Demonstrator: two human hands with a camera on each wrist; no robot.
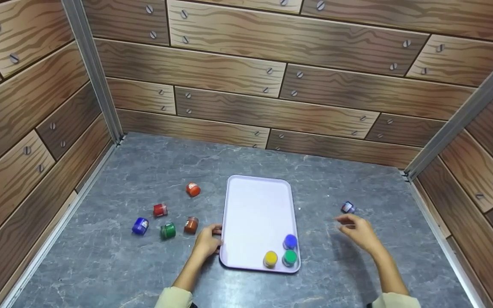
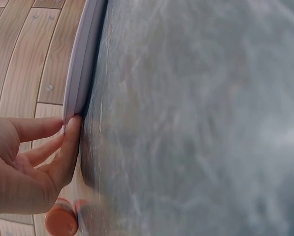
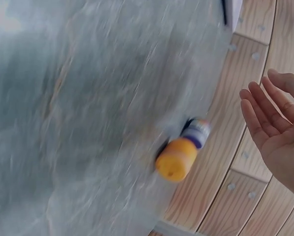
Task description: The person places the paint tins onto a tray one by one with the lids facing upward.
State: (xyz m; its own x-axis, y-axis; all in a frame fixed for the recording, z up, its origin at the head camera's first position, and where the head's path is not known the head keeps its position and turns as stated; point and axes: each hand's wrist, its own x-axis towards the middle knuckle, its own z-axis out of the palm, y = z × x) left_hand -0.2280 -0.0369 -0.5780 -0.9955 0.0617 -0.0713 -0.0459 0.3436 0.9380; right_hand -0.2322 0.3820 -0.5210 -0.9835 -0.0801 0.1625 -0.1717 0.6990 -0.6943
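Note:
A pale lilac tray [image 1: 257,209] lies on the table, its left rim pinched between the thumb and fingers of my left hand [image 1: 208,243]. The left wrist view shows this pinch on the tray's rim [image 2: 80,64]. Three small paint jars stand in its near right corner: blue [image 1: 290,241], green [image 1: 289,257] and yellow [image 1: 270,259]. My right hand [image 1: 357,231] hovers right of the tray, fingers loosely bent, holding nothing. Just beyond it lies a purple-blue jar [image 1: 348,207]. In the right wrist view a yellow-orange jar [image 3: 176,160] is beside that one; the head view does not show it.
Left of the tray several paint jars lie scattered: orange [image 1: 193,189], red [image 1: 160,210], blue [image 1: 140,226], green [image 1: 167,231] and brown-orange [image 1: 191,225]. Wood-patterned walls [image 1: 229,55] with metal corner posts [image 1: 94,68] enclose the grey table [image 1: 114,269].

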